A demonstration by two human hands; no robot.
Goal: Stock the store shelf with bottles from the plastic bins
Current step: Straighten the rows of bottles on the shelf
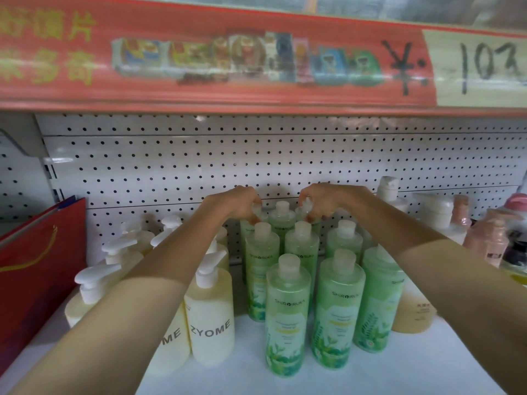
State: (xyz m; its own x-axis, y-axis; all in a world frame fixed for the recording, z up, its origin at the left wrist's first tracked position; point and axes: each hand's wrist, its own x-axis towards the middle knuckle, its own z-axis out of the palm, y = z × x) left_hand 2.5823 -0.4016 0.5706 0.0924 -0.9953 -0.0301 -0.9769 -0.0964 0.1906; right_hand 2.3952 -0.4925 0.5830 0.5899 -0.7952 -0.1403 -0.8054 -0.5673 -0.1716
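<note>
Several green bottles with pale caps stand in rows on the white shelf [370, 374]. Both my arms reach over them to the back row by the pegboard. My left hand [242, 203] grips the cap of a green bottle [244, 232] at the back left of the group. My right hand [322, 202] grips the cap of another back-row green bottle [317, 225] on the right. A third back-row bottle [282, 220] stands between them. The nearest green bottles [288, 315] stand at the front. The plastic bins are out of view.
Cream pump bottles marked ZYOME [209, 317] stand left of the green group. A red bag [37, 269] leans at the far left. Pink and white bottles [484, 243] crowd the right end. A red price banner [199, 67] hangs low overhead.
</note>
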